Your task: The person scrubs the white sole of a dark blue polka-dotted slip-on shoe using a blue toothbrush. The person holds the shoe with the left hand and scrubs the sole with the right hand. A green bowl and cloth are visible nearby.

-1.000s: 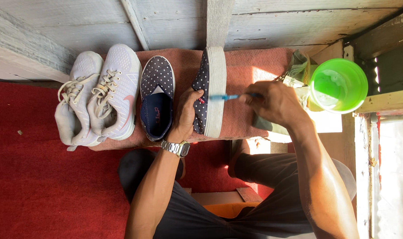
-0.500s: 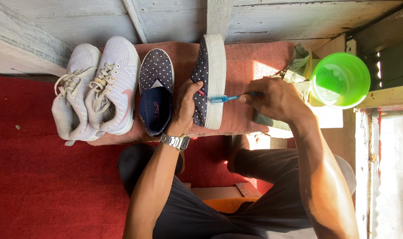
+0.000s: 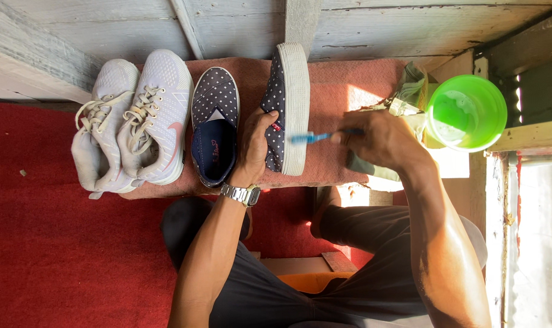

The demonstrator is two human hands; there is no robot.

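- Since the earlier frames, little has shifted: the right hand [image 3: 379, 140] has drawn the blue toothbrush [image 3: 315, 137] slightly along the white sole, and the dotted shoe [image 3: 286, 109] stays on its side.
- Right hand is closed around the toothbrush handle; the bristle end touches the sole of the tipped shoe.
- Left hand [image 3: 254, 149], with a metal watch [image 3: 241, 194] at the wrist, grips the upper of this shoe and keeps it steady on the red mat [image 3: 342, 85].
- Second dotted shoe [image 3: 214, 130] lies just beside, upright, near the middle of the mat.
- Two white sneakers [image 3: 133, 121] rest at the left edge of the mat.
- Green bowl [image 3: 466, 112] and a crumpled cloth [image 3: 409, 91] stand at the right edge.
- As I judge it, brushing of the sole is in progress; the three other shoes look not yet handled.
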